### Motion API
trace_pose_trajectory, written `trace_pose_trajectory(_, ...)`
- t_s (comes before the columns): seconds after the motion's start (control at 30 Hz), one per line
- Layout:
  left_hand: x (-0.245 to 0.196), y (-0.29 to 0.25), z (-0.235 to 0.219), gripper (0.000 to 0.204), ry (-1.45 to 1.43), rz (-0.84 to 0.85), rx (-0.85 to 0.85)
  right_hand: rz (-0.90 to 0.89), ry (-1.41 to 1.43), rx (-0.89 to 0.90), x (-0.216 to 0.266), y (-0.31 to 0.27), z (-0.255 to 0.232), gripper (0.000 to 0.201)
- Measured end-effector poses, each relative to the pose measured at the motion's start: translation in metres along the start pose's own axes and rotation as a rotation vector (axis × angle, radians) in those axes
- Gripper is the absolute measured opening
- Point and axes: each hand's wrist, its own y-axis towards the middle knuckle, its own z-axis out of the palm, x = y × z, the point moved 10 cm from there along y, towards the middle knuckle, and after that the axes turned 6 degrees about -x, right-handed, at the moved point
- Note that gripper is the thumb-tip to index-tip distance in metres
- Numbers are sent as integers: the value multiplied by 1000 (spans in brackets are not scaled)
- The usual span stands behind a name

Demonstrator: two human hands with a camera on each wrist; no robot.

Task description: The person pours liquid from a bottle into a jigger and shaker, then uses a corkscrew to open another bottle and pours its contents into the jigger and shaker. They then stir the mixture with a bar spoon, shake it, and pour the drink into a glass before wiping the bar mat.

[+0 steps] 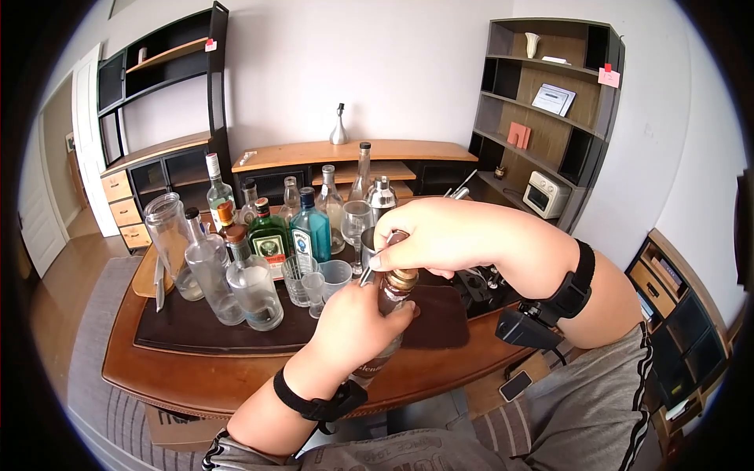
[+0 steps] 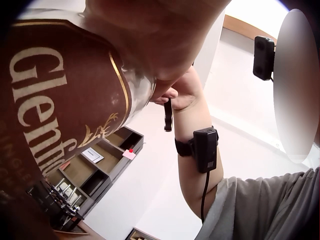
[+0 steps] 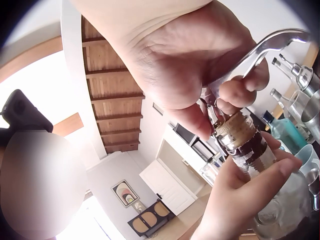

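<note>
My left hand (image 1: 345, 322) grips the neck of a clear whisky bottle (image 2: 60, 95) with a brown label reading "Glenf…". The bottle leans in front of my body, near the table's front edge. Over its mouth, my right hand (image 1: 432, 231) holds a silver lever-type corkscrew (image 3: 232, 75), with fingers curled around the curved metal handle. Its lower end sits against the ridged tan-gold top (image 3: 237, 132) of the bottle, and the dark seal below looks ragged. My right palm hides part of the tool in the head view.
A brown wooden table (image 1: 188, 377) carries a dark mat (image 1: 440, 314). Close left of my hands stand several bottles, among them a green one (image 1: 268, 239) and a blue one (image 1: 309, 228), plus clear glasses (image 1: 298, 275). Behind them is a metal shaker (image 1: 382, 196). A phone (image 1: 516, 386) lies lower right.
</note>
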Motion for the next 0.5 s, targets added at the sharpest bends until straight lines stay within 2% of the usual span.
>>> trace_pose_trajectory(0.1, 3, 0, -4, 47, 7, -33, 17, -244, -21, -162, 17, 7, -2, 25)
trace_pose_trajectory(0.13, 4, 0, -6, 50, 9, -34, 12, -154, 63, -170, 9, 5, -2, 26)
trace_pose_trajectory(0.27, 2, -2, -14, 64, -67, 42, -114, -204, 340, -350, -7, 13, 0, 25)
trace_pose_trajectory(0.37, 3, -2, -12, 71, -40, 68, -89, -198, 307, -288, -4, 16, 2, 26)
trace_pose_trajectory(0.5, 2, -5, -13, 68, -11, 86, -109, -275, 88, -270, 12, 10, 1, 27)
